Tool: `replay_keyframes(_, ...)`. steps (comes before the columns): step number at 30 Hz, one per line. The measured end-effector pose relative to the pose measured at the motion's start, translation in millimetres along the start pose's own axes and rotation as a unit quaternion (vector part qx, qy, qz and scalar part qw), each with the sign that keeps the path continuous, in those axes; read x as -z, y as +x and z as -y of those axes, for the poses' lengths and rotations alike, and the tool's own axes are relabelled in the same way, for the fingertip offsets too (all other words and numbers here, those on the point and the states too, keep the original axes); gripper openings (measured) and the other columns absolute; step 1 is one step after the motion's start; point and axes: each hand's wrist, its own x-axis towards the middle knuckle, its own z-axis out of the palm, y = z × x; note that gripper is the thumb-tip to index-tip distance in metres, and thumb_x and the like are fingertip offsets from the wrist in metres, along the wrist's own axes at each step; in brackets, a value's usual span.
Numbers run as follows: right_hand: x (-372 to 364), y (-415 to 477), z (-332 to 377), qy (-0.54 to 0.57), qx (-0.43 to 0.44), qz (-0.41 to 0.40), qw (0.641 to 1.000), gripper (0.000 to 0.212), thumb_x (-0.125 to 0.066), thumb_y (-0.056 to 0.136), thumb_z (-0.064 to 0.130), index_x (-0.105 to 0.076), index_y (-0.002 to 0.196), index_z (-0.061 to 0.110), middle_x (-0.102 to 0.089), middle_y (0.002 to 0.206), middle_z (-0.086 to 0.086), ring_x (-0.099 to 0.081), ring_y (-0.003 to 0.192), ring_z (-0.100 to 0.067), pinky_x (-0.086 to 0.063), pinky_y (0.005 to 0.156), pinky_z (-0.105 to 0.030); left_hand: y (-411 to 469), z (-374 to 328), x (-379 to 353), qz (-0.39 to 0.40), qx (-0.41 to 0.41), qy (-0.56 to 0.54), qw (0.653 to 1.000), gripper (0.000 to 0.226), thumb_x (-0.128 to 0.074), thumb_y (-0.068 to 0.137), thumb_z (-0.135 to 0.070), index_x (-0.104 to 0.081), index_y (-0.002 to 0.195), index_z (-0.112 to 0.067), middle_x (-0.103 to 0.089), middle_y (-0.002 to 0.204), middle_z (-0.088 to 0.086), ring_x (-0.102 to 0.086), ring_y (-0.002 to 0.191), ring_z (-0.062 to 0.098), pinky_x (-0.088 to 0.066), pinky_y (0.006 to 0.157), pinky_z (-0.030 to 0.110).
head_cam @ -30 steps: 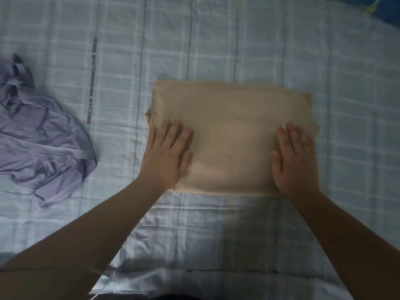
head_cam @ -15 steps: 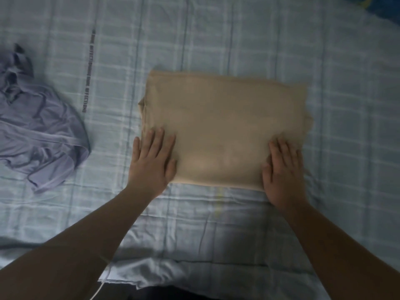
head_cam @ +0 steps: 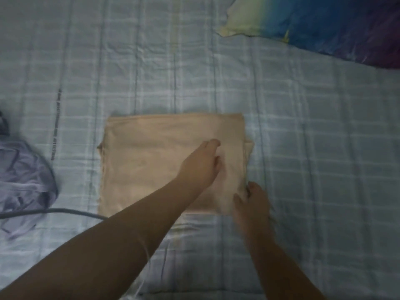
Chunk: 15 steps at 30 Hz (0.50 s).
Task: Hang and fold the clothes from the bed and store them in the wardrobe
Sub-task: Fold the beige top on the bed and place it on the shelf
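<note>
A beige garment point(head_cam: 155, 156), folded into a flat rectangle, lies in the middle of the bed. My left hand point(head_cam: 202, 164) reaches across it and hovers over its right half, fingers loosely curled, holding nothing. My right hand point(head_cam: 252, 201) rests at the garment's near right corner, fingers on the cloth edge; whether it grips the cloth is unclear. A crumpled lilac garment point(head_cam: 23, 182) lies at the left edge of the bed.
The bed is covered by a pale blue checked sheet point(head_cam: 324, 148). A pillow in a blue, yellow and purple case point(head_cam: 337, 24) lies at the far right. A grey cable point(head_cam: 65, 211) runs from the left towards the beige garment.
My left hand has lifted off the garment's left side and swung across to its right half. The right hand stays at the near right corner. The view has tilted up, showing the pillow.
</note>
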Motion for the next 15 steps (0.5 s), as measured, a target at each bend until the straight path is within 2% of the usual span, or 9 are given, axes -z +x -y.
replay_keyframes(2,1.1,0.1,-0.5,-0.035,0.015,-0.009,0.999,0.028,-0.062,0.079,0.027,-0.06,0.103,0.013,-0.063,0.099,-0.011,-0.06,0.094,-0.034,-0.048,0.082,-0.04,27.3,-27.1,-17.0,0.002,0.013,-0.012,1.0,0.034,-0.056,0.094,-0.026,-0.046,0.122,-0.008,-0.053,0.112,0.013,-0.057,0.096,0.034,-0.05,0.079,0.044)
replay_keyframes(4,1.6,2.0,-0.2,-0.045,0.024,-0.018,0.999,0.024,-0.061,0.081,0.029,-0.061,0.099,0.014,-0.064,0.097,-0.01,-0.06,0.095,-0.035,-0.049,0.08,-0.04,49.7,-48.1,-33.8,-0.001,0.036,0.002,0.999,0.042,-0.061,0.094,-0.033,-0.044,0.118,-0.004,-0.052,0.112,0.016,-0.057,0.098,0.036,-0.049,0.077,0.044)
replay_keyframes(6,1.4,5.4,-1.2,-0.052,0.024,-0.016,0.998,0.023,-0.061,0.082,0.031,-0.061,0.099,0.015,-0.065,0.099,-0.01,-0.06,0.098,-0.034,-0.048,0.081,-0.04,68.4,-61.6,-49.7,0.003,0.071,0.03,0.997,0.059,-0.064,0.09,-0.047,-0.042,0.122,-0.003,-0.052,0.115,0.015,-0.059,0.098,0.035,-0.047,0.075,0.041)
replay_keyframes(9,2.2,8.6,-3.8,-0.073,0.004,-0.012,0.997,0.029,-0.059,0.082,0.043,-0.056,0.099,0.02,-0.066,0.099,-0.005,-0.063,0.098,-0.031,-0.05,0.079,-0.038,86.4,-70.4,-67.6,0.057,0.115,0.128,0.984,0.079,-0.062,0.085,-0.063,-0.039,0.133,-0.005,-0.048,0.122,0.013,-0.056,0.104,0.032,-0.043,0.075,0.036)
replay_keyframes(10,2.1,9.7,-5.7,-0.083,-0.002,-0.008,0.997,0.032,-0.058,0.08,0.047,-0.055,0.099,0.021,-0.066,0.098,-0.003,-0.063,0.097,-0.031,-0.05,0.078,-0.037,88.4,-70.4,-70.5,0.059,0.118,0.14,0.981,0.076,-0.062,0.086,-0.06,-0.04,0.134,-0.006,-0.048,0.122,0.014,-0.055,0.105,0.032,-0.043,0.075,0.037)
replay_keyframes(12,2.8,9.9,-7.6,-0.09,-0.009,-0.003,0.996,0.035,-0.055,0.078,0.052,-0.054,0.096,0.022,-0.066,0.095,-0.001,-0.065,0.094,-0.03,-0.051,0.075,-0.036,89.4,-68.0,-72.6,0.031,0.13,0.093,0.987,0.061,-0.065,0.087,-0.044,-0.04,0.129,-0.008,-0.051,0.12,0.016,-0.058,0.101,0.035,-0.045,0.075,0.038)
replay_keyframes(15,1.0,9.9,-7.5,-0.092,0.016,0.007,0.996,0.032,-0.054,0.079,0.048,-0.056,0.089,0.018,-0.063,0.091,-0.006,-0.063,0.09,-0.033,-0.05,0.073,-0.038,86.9,-64.8,-69.7,0.017,0.12,0.06,0.991,0.044,-0.059,0.091,-0.026,-0.041,0.127,-0.007,-0.054,0.12,0.018,-0.059,0.1,0.037,-0.047,0.076,0.037)
